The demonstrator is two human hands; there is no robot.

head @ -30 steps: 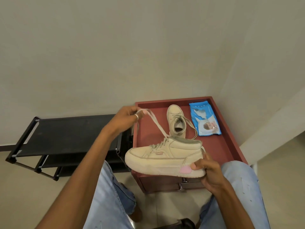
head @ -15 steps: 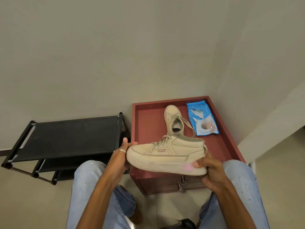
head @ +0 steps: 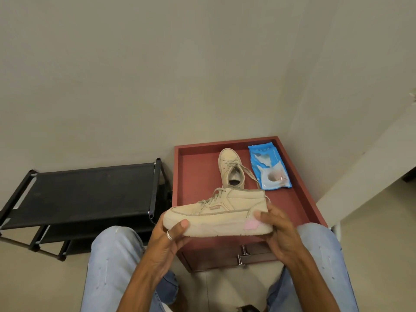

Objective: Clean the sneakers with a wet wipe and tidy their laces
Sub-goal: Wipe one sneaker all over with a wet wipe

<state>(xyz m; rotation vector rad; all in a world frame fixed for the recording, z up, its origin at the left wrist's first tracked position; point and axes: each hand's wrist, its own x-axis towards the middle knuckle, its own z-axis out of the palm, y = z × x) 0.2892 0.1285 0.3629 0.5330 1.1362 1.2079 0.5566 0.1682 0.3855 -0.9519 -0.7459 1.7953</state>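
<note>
**Head view.** The beige held sneaker [head: 216, 215] was carried in the air just above the near edge of the red worktop [head: 198, 176], between the person's knees. The left hand [head: 171, 235] gripped the toe, thumb on the side of the sole and fingers curled beneath. The right hand [head: 274, 226] gripped the heel, thumb just above a pink patch [head: 251, 225] on the sole wall. Neither hand held a wipe. The shoe's long axis ran across the view, toe to the person's left and heel to the right. It was sole down and nearly level, with its side wall turned toward the camera, and its laces [head: 211, 197] lay gathered over the tongue. The second sneaker [head: 229, 167] rested on the worktop with its long axis running away from the person, toe toward the wall and opening upward. One of its laces trailed toward the blue wet-wipe pack [head: 269, 168] lying just beside it on the right. A black shoe rack [head: 90, 188] stood left of the worktop. The step appeared to be an inspection of the shoe before wiping. It would be done well by supporting both ends while rolling the shoe about its long axis to check each side wall. The weight could then pass to the left hand, so that the right, nearer the pack, could draw a wipe without disturbing the laces.
</note>
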